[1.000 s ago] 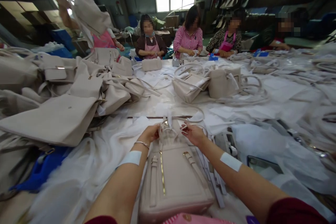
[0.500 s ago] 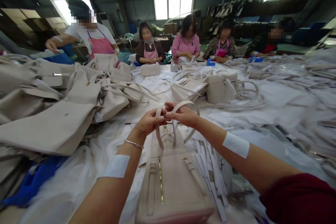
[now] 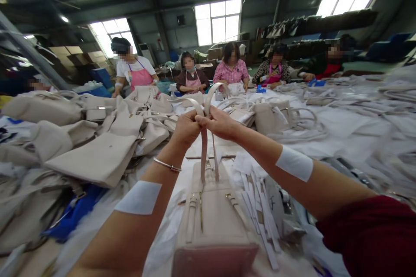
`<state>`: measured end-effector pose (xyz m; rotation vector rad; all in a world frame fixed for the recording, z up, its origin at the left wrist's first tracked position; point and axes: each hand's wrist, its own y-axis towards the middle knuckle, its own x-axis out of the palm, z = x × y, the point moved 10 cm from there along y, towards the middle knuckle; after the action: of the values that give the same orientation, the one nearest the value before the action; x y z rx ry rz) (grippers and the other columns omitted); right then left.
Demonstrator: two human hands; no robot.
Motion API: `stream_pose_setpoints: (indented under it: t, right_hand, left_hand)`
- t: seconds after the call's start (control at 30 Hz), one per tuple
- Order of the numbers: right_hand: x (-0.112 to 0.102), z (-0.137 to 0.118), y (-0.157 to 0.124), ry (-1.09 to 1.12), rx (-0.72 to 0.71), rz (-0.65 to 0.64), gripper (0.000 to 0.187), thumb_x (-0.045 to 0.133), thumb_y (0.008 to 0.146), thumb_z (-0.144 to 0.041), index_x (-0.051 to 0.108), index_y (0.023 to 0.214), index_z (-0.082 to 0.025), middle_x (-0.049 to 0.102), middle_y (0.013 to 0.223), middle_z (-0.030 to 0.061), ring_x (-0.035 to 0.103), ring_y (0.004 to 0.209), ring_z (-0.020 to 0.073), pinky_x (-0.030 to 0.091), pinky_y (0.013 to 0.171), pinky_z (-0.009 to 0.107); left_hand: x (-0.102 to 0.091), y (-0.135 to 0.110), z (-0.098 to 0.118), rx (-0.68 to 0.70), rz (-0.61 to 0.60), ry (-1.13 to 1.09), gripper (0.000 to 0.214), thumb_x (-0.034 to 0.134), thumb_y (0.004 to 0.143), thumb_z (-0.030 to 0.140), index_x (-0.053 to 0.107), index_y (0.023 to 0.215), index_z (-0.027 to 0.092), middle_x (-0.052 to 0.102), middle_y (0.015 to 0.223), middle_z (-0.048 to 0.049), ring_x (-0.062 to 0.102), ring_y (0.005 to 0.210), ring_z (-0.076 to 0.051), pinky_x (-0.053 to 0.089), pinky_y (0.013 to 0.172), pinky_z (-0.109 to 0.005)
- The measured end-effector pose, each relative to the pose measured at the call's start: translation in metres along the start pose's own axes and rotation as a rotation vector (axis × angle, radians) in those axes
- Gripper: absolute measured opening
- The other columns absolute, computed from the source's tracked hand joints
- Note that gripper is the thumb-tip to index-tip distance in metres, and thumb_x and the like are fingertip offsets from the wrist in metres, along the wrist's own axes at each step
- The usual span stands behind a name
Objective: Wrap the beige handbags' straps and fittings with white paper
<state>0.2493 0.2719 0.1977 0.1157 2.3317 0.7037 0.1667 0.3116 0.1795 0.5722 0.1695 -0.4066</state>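
Note:
A beige handbag (image 3: 217,216) with gold zip and buckled side straps lies in front of me, its pinkish base toward me. Its long strap (image 3: 204,156) rises from the top into my fingers. My left hand (image 3: 188,129) is closed round one part of the strap. Beside it, my right hand (image 3: 221,123) grips the other part, and the two hands touch. Loops of strap stick up above both hands. White patches are stuck on both forearms, and a bracelet (image 3: 167,164) circles my left wrist.
Many beige bags (image 3: 94,156) are heaped to the left. More bags (image 3: 264,117) lie ahead, on white sheeting (image 3: 351,130). White paper strips (image 3: 260,212) lie right of my bag. A blue object (image 3: 76,214) sits at lower left. Several co-workers (image 3: 230,69) work across the table.
Both hands have risen, pulling the strap up straighter, and its loops now stand above the fists. The fingers have closed more tightly. The view has tilted up and shifted left.

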Motion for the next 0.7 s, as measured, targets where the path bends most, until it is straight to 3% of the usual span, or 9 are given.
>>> stream_pose_setpoints:
  t: [0.13,0.27,0.4,0.57,0.7]
  right_hand:
    - [-0.014,-0.020,-0.013,-0.055,-0.031,0.025,0.050,0.051,0.087,-0.050,0.050,0.119,-0.012,0.059,0.114,0.0138,0.055,0.105,0.0265,0.043,0.095,0.044]
    - [-0.023,-0.036,-0.017,-0.056,-0.076,0.020,0.048,0.051,0.087,-0.052,0.053,0.113,-0.011,0.057,0.112,0.0150,0.053,0.105,0.0268,0.041,0.097,0.046]
    - [-0.030,-0.037,-0.023,0.187,-0.107,-0.008,0.044,0.049,0.090,-0.051,0.057,0.116,-0.016,0.061,0.113,0.0097,0.056,0.107,0.0239,0.041,0.099,0.044]
    - [-0.030,-0.033,-0.031,0.592,-0.101,-0.149,0.052,0.055,0.085,-0.056,0.057,0.123,-0.021,0.066,0.112,0.0069,0.060,0.104,0.0226,0.048,0.091,0.037]
    - [-0.024,-0.063,-0.031,0.657,-0.201,-0.380,0.065,0.076,0.068,-0.048,0.059,0.123,-0.017,0.069,0.104,0.0075,0.064,0.093,0.0209,0.052,0.085,0.035]
  left_hand:
    - [0.001,-0.013,0.050,0.164,0.027,0.342,0.019,0.064,0.076,0.030,0.068,0.084,0.013,0.067,0.072,-0.0026,0.059,0.071,-0.016,0.047,0.066,-0.025]
    - [-0.004,-0.019,0.074,0.201,0.126,0.515,0.018,0.061,0.079,0.031,0.067,0.080,0.014,0.065,0.065,-0.0026,0.054,0.059,-0.014,0.044,0.058,-0.025]
    - [-0.007,-0.023,0.081,0.131,0.096,0.382,0.018,0.058,0.080,0.027,0.069,0.085,0.013,0.068,0.071,-0.0035,0.059,0.064,-0.015,0.048,0.061,-0.025]
    - [0.004,-0.039,0.085,0.031,-0.084,0.038,0.025,0.056,0.082,0.026,0.070,0.099,0.012,0.071,0.079,-0.0053,0.066,0.069,-0.016,0.055,0.067,-0.028]
    - [0.016,-0.048,0.095,0.116,-0.189,0.182,0.019,0.061,0.079,0.027,0.074,0.086,0.014,0.072,0.083,-0.0050,0.065,0.076,-0.018,0.054,0.067,-0.027]
